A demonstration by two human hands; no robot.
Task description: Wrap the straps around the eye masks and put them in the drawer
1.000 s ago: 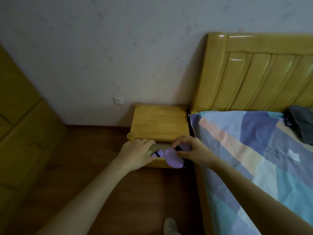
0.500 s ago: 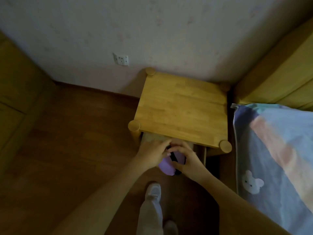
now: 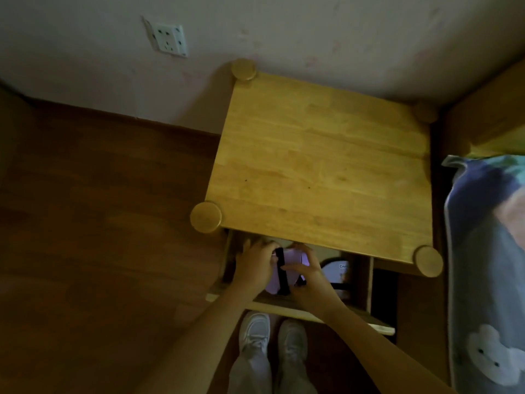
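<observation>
A purple eye mask (image 3: 292, 263) with a black strap (image 3: 281, 270) wound round it sits inside the open drawer (image 3: 312, 309) of the wooden nightstand (image 3: 321, 166). My left hand (image 3: 255, 265) holds the mask's left side, fingers curled over it. My right hand (image 3: 308, 275) grips its right side, thumb on the strap. A second, pale mask (image 3: 336, 271) with dark lettering and a black strap lies in the drawer just right of my right hand, partly hidden under the nightstand top.
The bed with a patterned sheet (image 3: 488, 265) stands close on the right. A wall socket (image 3: 169, 36) is on the wall behind. My feet in white shoes (image 3: 272, 334) stand on the wood floor (image 3: 99, 223) before the drawer.
The view has tilted down and come closer over the nightstand. Both hands have lowered the purple mask into the drawer; a second mask has come into sight beside it.
</observation>
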